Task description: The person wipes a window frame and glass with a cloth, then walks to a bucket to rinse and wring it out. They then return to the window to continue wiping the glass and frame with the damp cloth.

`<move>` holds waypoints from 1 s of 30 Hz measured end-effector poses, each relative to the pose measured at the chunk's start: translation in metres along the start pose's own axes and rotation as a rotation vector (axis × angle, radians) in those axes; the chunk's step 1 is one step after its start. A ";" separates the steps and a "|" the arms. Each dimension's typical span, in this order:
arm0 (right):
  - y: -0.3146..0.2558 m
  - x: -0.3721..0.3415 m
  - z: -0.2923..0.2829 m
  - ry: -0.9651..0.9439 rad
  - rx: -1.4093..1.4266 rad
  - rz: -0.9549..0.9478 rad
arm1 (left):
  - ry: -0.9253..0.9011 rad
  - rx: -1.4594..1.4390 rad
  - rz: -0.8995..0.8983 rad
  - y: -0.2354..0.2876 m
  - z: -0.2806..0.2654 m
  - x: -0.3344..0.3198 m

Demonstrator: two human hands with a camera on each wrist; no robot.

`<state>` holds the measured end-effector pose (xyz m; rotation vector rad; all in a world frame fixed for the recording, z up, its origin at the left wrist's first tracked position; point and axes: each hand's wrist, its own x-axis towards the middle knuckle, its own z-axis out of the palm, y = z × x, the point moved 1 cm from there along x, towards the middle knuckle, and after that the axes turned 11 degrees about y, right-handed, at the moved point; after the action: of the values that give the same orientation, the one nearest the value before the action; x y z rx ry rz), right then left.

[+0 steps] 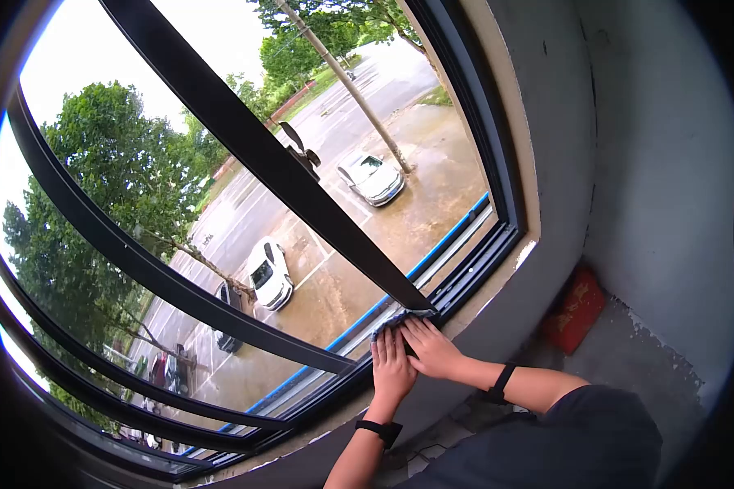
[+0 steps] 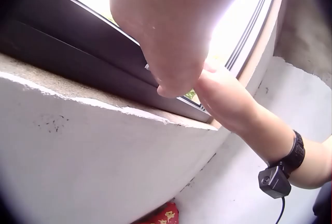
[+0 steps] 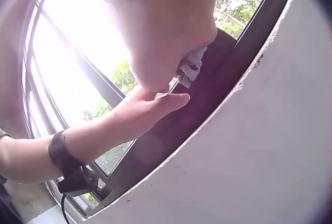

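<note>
Both hands are side by side at the bottom rail of a dark window frame. A crumpled grey-and-white cloth lies on the rail under their fingertips. My left hand presses on it with straight fingers. Just to its right, my right hand has its fingers extended over the cloth, near the foot of an upright bar. In the right wrist view, part of the cloth sticks out beside the right hand, with the left thumb below it. The left hand hides the cloth in the left wrist view.
A rough-edged sill runs along the window above a pale wall. A window handle projects from the upright bar. Low at right is a red item with gold markings. Parked cars and trees are outside.
</note>
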<state>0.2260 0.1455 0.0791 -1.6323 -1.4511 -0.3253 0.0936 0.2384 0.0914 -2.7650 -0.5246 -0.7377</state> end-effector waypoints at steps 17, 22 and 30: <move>-0.055 0.160 -0.096 0.243 -0.001 -0.341 | 0.308 0.255 -0.014 -0.033 -0.156 0.130; -0.083 0.222 -0.134 0.345 0.021 -0.407 | 0.456 0.252 -0.025 -0.038 -0.216 0.175; -0.145 0.301 -0.203 0.404 -0.084 -0.560 | 0.749 0.336 -0.055 -0.070 -0.304 0.233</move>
<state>0.2518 0.1776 0.4684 -1.1051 -1.5602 -0.9824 0.1226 0.2730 0.4780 -1.9718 -0.4956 -1.4420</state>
